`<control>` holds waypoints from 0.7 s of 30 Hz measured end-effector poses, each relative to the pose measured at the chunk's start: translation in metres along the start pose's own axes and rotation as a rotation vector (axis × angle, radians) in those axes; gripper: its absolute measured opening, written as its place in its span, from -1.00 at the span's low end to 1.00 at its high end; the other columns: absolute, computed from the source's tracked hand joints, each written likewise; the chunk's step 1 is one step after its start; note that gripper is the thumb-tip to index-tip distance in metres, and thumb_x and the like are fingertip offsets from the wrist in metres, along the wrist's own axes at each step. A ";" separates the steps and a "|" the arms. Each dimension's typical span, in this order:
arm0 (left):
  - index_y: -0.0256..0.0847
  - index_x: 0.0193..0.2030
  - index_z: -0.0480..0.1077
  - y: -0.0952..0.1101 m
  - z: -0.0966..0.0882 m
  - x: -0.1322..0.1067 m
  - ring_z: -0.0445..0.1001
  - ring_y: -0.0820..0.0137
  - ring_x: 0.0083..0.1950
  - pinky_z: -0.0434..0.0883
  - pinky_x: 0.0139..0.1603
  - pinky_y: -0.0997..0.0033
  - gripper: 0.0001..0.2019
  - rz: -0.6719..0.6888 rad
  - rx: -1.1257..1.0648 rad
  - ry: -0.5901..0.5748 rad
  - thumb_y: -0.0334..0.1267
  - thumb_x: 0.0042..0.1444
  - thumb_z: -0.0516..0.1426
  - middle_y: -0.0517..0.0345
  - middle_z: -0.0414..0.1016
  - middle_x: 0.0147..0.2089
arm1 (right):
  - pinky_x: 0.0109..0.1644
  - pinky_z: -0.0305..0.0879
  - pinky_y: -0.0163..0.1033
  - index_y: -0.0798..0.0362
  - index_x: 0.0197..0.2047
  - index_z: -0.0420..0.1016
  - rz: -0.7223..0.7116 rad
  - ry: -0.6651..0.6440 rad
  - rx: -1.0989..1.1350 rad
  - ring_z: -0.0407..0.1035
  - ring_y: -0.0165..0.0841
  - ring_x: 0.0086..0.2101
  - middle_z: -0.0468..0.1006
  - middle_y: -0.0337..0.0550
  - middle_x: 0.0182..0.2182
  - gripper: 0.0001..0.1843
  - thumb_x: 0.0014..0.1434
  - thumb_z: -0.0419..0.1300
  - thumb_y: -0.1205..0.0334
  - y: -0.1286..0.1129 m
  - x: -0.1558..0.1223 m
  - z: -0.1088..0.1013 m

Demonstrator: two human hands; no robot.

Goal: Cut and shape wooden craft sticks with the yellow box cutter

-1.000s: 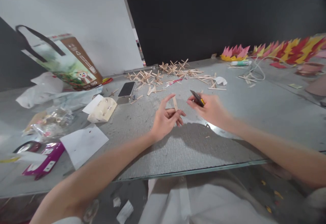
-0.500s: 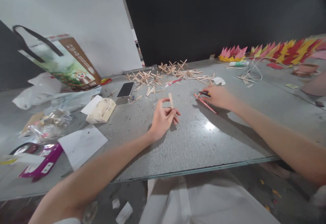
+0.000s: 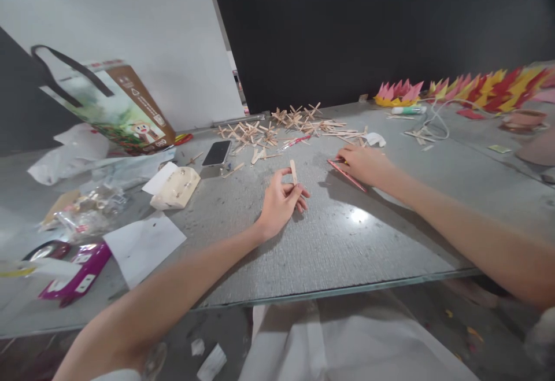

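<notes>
The left hand (image 3: pixel 280 204), fingers loosely curled, pinches a wooden stick (image 3: pixel 293 171) pointing to twelve o'clock. At its two o'clock, the right hand (image 3: pixel 367 165) bends over a red pen (image 3: pixel 353 181); its grip I cannot tell.

Muted indoor light; small bright glare spot on worktop (image 3: pixel 269 265); shadow beside right hand (image 3: pixel 363 162); paper petals (image 3: pixel 488 91) slightly blurred; edges stretched wide-angle.

The stick pile (image 3: pixel 297 119) lies behind the left hand (image 3: pixel 277 203), the phone (image 3: pixel 217 153) to its left, paper flowers (image 3: pixel 399 93) right.
</notes>
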State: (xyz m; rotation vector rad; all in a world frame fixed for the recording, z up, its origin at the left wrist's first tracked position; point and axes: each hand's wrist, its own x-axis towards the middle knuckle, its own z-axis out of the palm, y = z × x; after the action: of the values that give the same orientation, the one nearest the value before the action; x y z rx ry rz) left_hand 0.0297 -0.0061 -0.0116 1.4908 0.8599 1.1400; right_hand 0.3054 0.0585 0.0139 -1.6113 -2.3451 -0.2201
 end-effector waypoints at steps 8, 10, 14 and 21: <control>-0.12 0.15 0.12 -0.002 -0.001 0.000 0.59 0.44 -0.50 0.52 -0.47 0.46 -0.70 0.002 0.001 0.013 -0.10 0.44 0.11 0.13 0.64 -0.27 | -0.43 0.33 -0.18 -0.02 -0.31 0.42 0.111 0.280 0.925 0.40 -0.37 -0.59 0.58 -0.19 -0.52 -0.73 0.36 0.23 0.01 -0.078 -0.033 -0.038; -0.13 0.19 0.12 -0.002 0.000 0.000 0.60 0.43 -0.49 0.55 -0.45 0.43 -0.68 0.000 0.020 0.019 -0.12 0.44 0.11 0.11 0.65 -0.26 | -0.49 0.32 -0.18 -0.04 -0.32 0.38 0.083 0.269 1.115 0.37 -0.40 -0.61 0.62 -0.16 -0.44 -0.69 0.35 0.26 -0.05 -0.093 -0.042 -0.037; -0.15 0.25 0.12 0.002 0.002 -0.001 0.61 0.42 -0.50 0.59 -0.43 0.40 -0.64 -0.016 0.028 0.025 -0.14 0.44 0.12 0.07 0.67 -0.24 | -0.49 0.30 -0.18 -0.04 -0.31 0.36 0.084 0.221 1.177 0.34 -0.42 -0.61 0.61 -0.21 -0.45 -0.64 0.33 0.28 -0.11 -0.102 -0.049 -0.028; -0.15 0.28 0.12 0.006 0.002 -0.003 0.63 0.39 -0.48 0.61 -0.43 0.38 -0.61 -0.032 0.042 0.029 -0.15 0.44 0.13 0.02 0.69 -0.20 | -0.44 0.29 -0.18 -0.06 -0.35 0.33 0.115 0.252 1.125 0.31 -0.40 -0.61 0.54 -0.27 -0.55 -0.64 0.36 0.25 -0.09 -0.100 -0.049 -0.024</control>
State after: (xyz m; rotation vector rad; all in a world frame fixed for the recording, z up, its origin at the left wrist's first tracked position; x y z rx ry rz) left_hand 0.0305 -0.0113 -0.0063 1.4926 0.9295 1.1280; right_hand 0.2321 -0.0286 0.0248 -1.0233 -1.6164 0.7433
